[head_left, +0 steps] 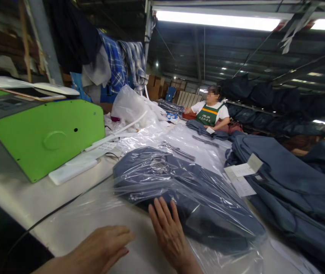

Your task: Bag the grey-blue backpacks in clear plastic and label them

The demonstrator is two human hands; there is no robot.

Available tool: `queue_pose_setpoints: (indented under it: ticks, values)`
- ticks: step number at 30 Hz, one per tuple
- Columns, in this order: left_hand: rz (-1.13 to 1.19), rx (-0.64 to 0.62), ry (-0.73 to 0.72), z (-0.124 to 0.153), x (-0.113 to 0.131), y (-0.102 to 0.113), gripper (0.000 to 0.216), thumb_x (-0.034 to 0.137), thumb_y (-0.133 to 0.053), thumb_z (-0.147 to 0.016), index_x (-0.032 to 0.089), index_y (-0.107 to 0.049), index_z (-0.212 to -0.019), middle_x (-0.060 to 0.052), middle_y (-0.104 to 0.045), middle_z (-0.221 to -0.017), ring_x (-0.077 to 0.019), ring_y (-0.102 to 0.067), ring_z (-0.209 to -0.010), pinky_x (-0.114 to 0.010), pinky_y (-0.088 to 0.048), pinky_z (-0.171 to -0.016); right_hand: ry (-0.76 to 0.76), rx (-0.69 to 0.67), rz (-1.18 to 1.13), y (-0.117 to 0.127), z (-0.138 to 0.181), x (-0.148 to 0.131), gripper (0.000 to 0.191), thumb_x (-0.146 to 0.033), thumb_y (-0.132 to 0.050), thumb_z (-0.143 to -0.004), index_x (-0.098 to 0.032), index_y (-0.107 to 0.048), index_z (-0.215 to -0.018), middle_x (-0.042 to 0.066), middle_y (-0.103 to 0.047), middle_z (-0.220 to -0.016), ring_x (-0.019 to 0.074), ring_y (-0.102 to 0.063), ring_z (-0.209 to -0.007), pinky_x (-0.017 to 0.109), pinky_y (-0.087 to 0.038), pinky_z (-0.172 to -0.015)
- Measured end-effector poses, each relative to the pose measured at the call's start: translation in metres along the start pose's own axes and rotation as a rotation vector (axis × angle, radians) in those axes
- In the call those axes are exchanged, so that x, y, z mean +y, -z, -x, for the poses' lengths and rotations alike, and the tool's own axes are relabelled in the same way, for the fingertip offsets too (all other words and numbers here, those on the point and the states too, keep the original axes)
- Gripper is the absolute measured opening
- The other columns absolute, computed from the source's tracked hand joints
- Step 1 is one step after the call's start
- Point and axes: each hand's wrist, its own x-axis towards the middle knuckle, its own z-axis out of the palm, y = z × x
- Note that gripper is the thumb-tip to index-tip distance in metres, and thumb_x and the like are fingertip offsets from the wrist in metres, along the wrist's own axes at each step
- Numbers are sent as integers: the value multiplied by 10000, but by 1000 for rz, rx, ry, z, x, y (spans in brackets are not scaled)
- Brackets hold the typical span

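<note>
The glossy, wrinkled plastic bag [196, 194] lies mid-table and contains dark-blue cloth [139, 167] in a long, rounded bundle, its loose film spreading toward the left edge of the white table [25, 190]. The right hand [166, 224] rests palm down on the bag's near side, fingers slightly spread; the left hand [102, 243], fingers together and thumb apart, is between bag and left edge, film contact indeterminable. A smooth strip of table top, crossed by a cable [31, 229], adjoins that edge below the flat-sided green machine [48, 140], while a soft stack [287, 190] with paper tags [239, 170] borders the bag's right side.
</note>
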Motion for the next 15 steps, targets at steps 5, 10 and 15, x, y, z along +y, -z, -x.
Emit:
queue_pose_setpoints:
  ticks: [5, 10, 15]
  values:
    - [-342, 313, -162, -79, -1, -43, 489, 16, -380, -864, 182, -521, -1301, -134, -606, -1197, -256, -521, -1142, -419, -381, -996, -187, 1, 36, 30, 76, -5, 357, -105, -324, -900, -163, -636, -1063, 71, -683, -1042, 209, -568, -1035, 374, -365, -958]
    - [-408, 449, -346, -102, -9, -54, 453, 67, -405, -907, 254, -506, -1307, -76, -602, -1193, -203, -490, -1177, -453, -231, -1108, -461, -225, 305, 28, 133, 3, 292, -69, -396, -859, -95, -604, -1063, 140, -669, -940, 249, -582, -833, 401, -406, -767]
    - [-375, 217, -387, -123, -2, -56, 577, 273, -479, -873, 189, -353, -1430, -183, -450, -1402, -337, -343, -1336, -595, -247, -1061, -523, -216, 174, 14, 120, 5, 384, 62, -363, -752, -131, -616, -967, 95, -645, -850, 240, -542, -756, 380, -395, -703]
